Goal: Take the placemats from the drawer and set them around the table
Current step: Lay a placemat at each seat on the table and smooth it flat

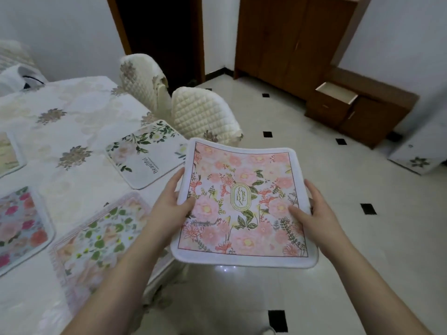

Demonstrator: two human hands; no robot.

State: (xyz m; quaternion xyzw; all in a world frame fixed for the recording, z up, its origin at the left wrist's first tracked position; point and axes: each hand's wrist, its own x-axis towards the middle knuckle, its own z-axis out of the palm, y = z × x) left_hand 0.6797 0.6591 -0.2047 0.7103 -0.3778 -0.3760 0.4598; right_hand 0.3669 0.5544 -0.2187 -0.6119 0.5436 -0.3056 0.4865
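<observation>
A pink floral placemat [244, 204] marked "GARDEN" hangs flat in the air over the floor, just right of the table's edge. My left hand [169, 201] grips its left edge and my right hand [314, 209] grips its right edge, thumbs on top. On the table [72, 131] lie several placemats: a white one with green leaves [145, 153], a pale green-leaf one [101, 235], a bright red-flower one [21, 226] and part of another [9, 153] at the far left. The open drawer [336, 95] of a brown cabinet stands at the back right.
Two chairs with quilted cream covers [205, 114] [142, 78] stand at the table's far side. A tall brown wardrobe [290, 39] and a dark doorway [159, 32] are at the back. The tiled floor [314, 238] spreads to the right.
</observation>
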